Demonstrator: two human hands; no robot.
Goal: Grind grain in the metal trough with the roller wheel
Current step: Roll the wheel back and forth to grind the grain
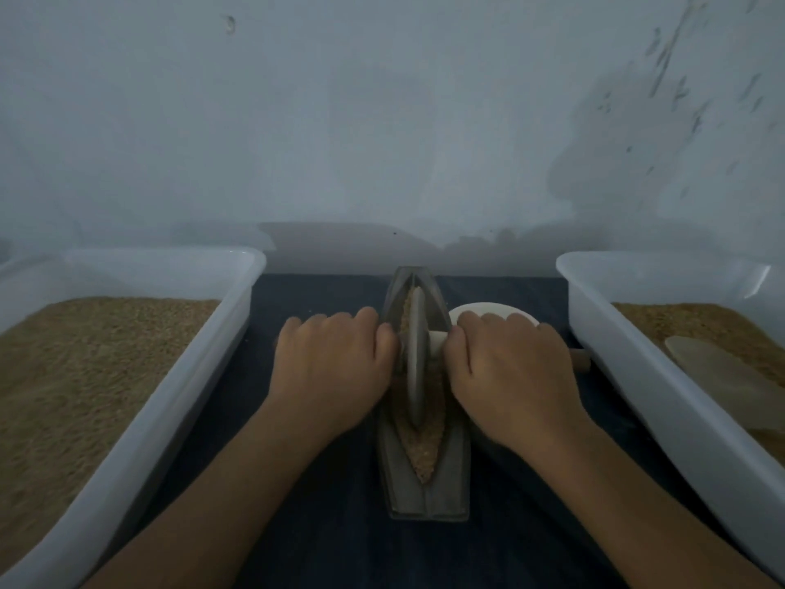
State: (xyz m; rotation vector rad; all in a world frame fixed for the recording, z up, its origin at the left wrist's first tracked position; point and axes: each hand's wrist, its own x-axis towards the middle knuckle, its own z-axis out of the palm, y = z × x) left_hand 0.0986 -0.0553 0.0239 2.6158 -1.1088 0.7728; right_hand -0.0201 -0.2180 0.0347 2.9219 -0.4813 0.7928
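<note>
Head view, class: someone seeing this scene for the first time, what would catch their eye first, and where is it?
Dead centre, two hands grip the axle of a roller wheel standing in a narrow metal trough filled with grain: the left hand and right hand sit either side of the wheel. Flanking them, white tubs of grain stand at left and right.

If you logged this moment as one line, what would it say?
step: grinding | left hand: grips axle | right hand: grips axle | roller wheel: upright in metal trough | grain: in trough
</note>
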